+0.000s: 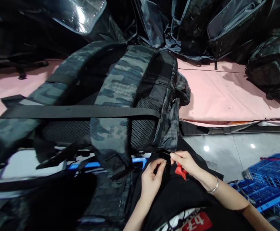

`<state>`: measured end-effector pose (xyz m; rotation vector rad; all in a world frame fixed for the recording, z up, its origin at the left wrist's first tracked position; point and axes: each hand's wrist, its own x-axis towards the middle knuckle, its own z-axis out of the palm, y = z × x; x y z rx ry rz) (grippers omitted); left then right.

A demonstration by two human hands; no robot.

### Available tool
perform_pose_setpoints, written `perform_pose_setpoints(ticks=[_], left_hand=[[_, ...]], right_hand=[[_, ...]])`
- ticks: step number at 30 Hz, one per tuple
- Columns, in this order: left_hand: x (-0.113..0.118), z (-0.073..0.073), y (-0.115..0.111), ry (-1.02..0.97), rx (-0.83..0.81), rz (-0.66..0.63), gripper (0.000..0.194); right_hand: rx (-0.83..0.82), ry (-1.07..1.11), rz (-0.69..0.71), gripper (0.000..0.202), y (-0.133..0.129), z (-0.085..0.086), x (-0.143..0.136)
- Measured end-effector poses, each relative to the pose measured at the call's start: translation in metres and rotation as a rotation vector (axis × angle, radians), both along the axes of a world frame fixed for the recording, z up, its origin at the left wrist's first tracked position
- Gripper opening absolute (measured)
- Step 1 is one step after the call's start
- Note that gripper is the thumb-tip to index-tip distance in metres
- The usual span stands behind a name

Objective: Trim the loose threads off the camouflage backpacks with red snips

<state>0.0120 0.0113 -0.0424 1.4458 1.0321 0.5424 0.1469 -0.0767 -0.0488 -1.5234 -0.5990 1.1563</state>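
Note:
A grey-and-black camouflage backpack [123, 77] lies on its front in front of me, its padded shoulder straps and mesh back panel facing up. A long black webbing strap [82, 111] runs across it. Close to the bag's lower right corner, my right hand [184, 162] is closed, pinching a thin dark strip [165, 153] at the bag's edge. A piece of red cloth [180, 171] shows under its fingers; how it is held is unclear. Just left of it, my left hand [152, 176] has thumb and forefinger together in a pinch, and anything between them is too small to make out.
The backpack rests on a pink-covered table [207, 89]. More dark bags [193, 29] stand along the back, and another backpack [272, 67] is at the right. Blue plastic crates [270, 173] sit on the tiled floor at right. Dark bags [106, 199] lie below the table edge.

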Motion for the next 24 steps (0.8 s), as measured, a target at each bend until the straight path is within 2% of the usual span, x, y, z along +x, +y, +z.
perform_pose_setpoints(ticks=[5,9,12,16,24], left_hand=[[0.005,0.014,0.000,-0.134,-0.292,0.216,0.036],[0.018,0.030,0.004,-0.237,-0.532,0.281,0.040],[0.027,0.038,0.005,-0.285,-0.644,0.327,0.037],[0.031,0.042,0.007,-0.323,-0.702,0.351,0.034],[0.026,0.037,0.005,-0.321,-0.650,0.323,0.031]], right_hand=[[0.042,0.090,-0.037,0.047,-0.006,0.007,-0.002],[0.066,0.112,-0.044,0.048,-0.003,0.009,-0.006],[0.060,0.097,-0.049,0.049,0.000,0.010,-0.008],[0.058,0.082,-0.057,0.050,0.003,0.011,-0.010],[0.082,0.067,-0.043,0.052,0.010,0.015,-0.012]])
